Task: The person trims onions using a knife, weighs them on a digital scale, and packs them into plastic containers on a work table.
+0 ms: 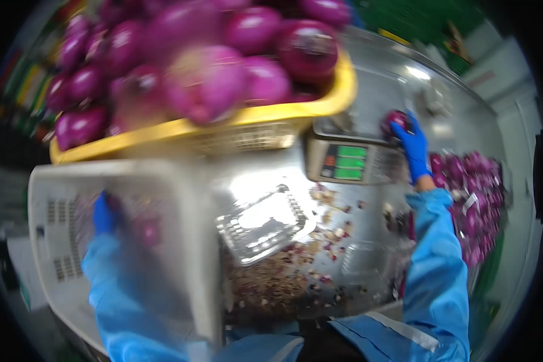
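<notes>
My gloved right hand has its fingers closed around a red onion at the weighing plate of a digital scale. The scale's green display faces me. On the left, my gloved left hand reaches down inside a white plastic basket. A dark reddish shape, perhaps an onion, shows beside its fingers, but blur hides whether they hold it. Another red onion lies in the basket to the right of that hand.
Red onions fill a yellow basket at the upper left. A clear plastic tray lies on the steel table, beside scattered onion skins. Several packed onions stand at the right edge.
</notes>
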A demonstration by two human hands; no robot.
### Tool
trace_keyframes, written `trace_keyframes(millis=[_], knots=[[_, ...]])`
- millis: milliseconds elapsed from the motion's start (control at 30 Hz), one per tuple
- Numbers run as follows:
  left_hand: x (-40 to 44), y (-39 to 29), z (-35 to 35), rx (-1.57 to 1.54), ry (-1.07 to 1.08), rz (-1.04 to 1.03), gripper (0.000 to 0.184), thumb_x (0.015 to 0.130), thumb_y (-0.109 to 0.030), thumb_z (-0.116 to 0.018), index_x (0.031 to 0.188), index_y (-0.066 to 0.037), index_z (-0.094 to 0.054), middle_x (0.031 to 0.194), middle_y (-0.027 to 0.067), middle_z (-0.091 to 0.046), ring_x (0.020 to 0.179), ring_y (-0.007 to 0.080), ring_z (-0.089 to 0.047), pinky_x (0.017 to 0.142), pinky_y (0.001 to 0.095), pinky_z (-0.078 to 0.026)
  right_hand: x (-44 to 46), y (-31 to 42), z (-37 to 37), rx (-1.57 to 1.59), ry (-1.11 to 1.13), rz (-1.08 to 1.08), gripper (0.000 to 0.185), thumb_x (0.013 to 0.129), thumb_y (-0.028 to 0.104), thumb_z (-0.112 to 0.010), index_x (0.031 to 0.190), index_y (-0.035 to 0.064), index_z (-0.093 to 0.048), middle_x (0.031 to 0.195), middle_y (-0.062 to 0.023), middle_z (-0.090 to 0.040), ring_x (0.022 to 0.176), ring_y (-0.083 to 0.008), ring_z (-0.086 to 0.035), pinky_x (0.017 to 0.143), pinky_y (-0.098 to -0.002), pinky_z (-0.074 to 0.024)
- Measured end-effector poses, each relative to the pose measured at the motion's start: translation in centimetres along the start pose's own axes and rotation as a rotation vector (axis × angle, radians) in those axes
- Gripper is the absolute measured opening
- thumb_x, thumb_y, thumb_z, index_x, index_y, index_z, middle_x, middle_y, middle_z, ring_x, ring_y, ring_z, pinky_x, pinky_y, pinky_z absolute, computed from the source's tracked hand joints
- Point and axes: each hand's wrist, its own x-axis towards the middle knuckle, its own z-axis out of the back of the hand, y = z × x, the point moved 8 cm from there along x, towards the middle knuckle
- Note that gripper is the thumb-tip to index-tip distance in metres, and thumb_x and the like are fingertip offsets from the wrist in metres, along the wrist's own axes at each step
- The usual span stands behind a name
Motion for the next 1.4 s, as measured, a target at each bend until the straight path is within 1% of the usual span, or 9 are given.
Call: trace_keyframes(millis=[167, 400, 633, 667, 733, 767, 1000, 1200, 1400], knots=[[-0.5, 3.3, 3.2, -0.019, -0.192, 0.035, 0.054, 0.06, -0.029, -0.077, 0.104, -0.004, -0.059, 0.09, 0.0174, -0.066, 0.081, 0.0316, -0.065, 0.076, 0.0401, -0.052, -1.1, -0.1, 0.5, 0.025, -0.009, -0.166, 0.085, 0.071, 0.044, -0.081, 0.139, 0.0066, -0.046, 0.133, -0.0194, -0.054, 0.114, -0.0274, -0.059, 0.091, -0.036, -0.0499], [-4.3, 0.8, 17.5, -0.599, -0.138, -0.074, 0.056, 0.07, -0.027, -0.07, 0.118, -0.002, -0.057, 0.106, 0.0106, -0.063, 0.092, 0.0217, -0.062, 0.079, 0.0323, -0.051, -7.3, 6.2, 3.9, 0.198, -0.036, -0.066, 0.061, 0.082, 0.038, -0.073, 0.131, 0.008, -0.054, 0.108, -0.0142, -0.067, 0.083, -0.0196, -0.066, 0.065, -0.0304, -0.054], [-28.3, -21.5, 27.4, -0.849, -0.141, -0.514, 0.09, 0.069, -0.057, -0.074, 0.134, -0.002, -0.046, 0.126, 0.0142, -0.054, 0.113, 0.0248, -0.055, 0.095, 0.0364, -0.047, -24.6, 11.7, 4.4, 0.305, 0.402, 0.066, 0.029, 0.098, 0.028, -0.049, 0.106, 0.0049, -0.065, 0.084, -0.0074, -0.069, 0.075, -0.0156, -0.066, 0.072, -0.0294, -0.0507], [-32.3, -24.8, 27.4, -0.907, -0.084, -0.638, 0.072, 0.074, -0.034, -0.072, 0.135, -0.003, -0.046, 0.127, 0.0106, -0.052, 0.114, 0.0224, -0.053, 0.098, 0.0348, -0.044, -27.1, 12.1, 4.3, 0.347, 0.485, 0.06, 0.027, 0.097, 0.026, -0.05, 0.104, 0.0045, -0.065, 0.082, -0.0074, -0.069, 0.076, -0.0165, -0.067, 0.072, -0.0297, -0.051], [-37.8, -27.5, 25.4, -0.976, -0.038, -0.515, 0.072, 0.067, -0.026, -0.082, 0.127, -0.002, -0.05, 0.12, 0.0094, -0.054, 0.11, 0.0222, -0.054, 0.095, 0.0361, -0.046, -31.5, 12.0, 4.1, 0.396, 0.557, 0.084, 0.02, 0.094, 0.022, -0.056, 0.102, 0.0057, -0.066, 0.079, -0.0074, -0.068, 0.073, -0.0182, -0.067, 0.068, -0.0308, -0.052], [-40.3, -29.3, 23.4, -0.99, 0.188, -0.435, 0.112, 0.057, -0.062, -0.082, 0.135, 0.005, -0.04, 0.134, 0.0167, -0.046, 0.119, 0.0279, -0.052, 0.103, 0.0395, -0.041, -33.1, 12.6, 4.3, 0.334, 0.594, 0.146, 0.017, 0.092, 0.02, -0.059, 0.1, 0.0072, -0.066, 0.079, -0.0077, -0.067, 0.071, -0.0197, -0.067, 0.066, -0.0316, -0.0521], [-48.3, -34.8, 10.1, -1.33, 0.717, -0.033, 0.088, 0.052, -0.023, -0.079, 0.13, 0.003, -0.049, 0.126, 0.0134, -0.057, 0.114, 0.0254, -0.057, 0.102, 0.037, -0.043, -40.2, 17.4, 5.8, 0.14, 0.792, 0.559, 0.03, 0.086, 0.044, -0.063, 0.086, 0.0138, -0.057, 0.073, -0.0045, -0.055, 0.058, -0.0245, -0.059, 0.048, -0.0358, -0.0445], [-50.0, -36.0, 7.3, -1.332, 0.855, -0.236, 0.08, 0.062, -0.006, -0.076, 0.136, -0.001, -0.046, 0.129, 0.0145, -0.054, 0.123, 0.0269, -0.05, 0.105, 0.0388, -0.04, -41.7, 16.9, 6.1, 0.054, 0.716, 0.673, 0.036, 0.085, 0.051, -0.06, 0.081, 0.0158, -0.055, 0.069, -0.0036, -0.052, 0.056, -0.0221, -0.058, 0.046, -0.0365, -0.0433], [-51.2, -36.3, 7.6, -1.44, 1.008, -0.068, 0.088, 0.056, 0.009, -0.07, 0.138, -0.001, -0.042, 0.123, 0.0148, -0.057, 0.116, 0.0257, -0.056, 0.102, 0.0361, -0.044, -41.9, 15.6, 5.7, -0.142, 0.859, 0.615, 0.035, 0.081, 0.051, -0.063, 0.085, 0.0161, -0.059, 0.074, -0.0045, -0.056, 0.062, -0.0247, -0.06, 0.052, -0.0358, -0.0451]])
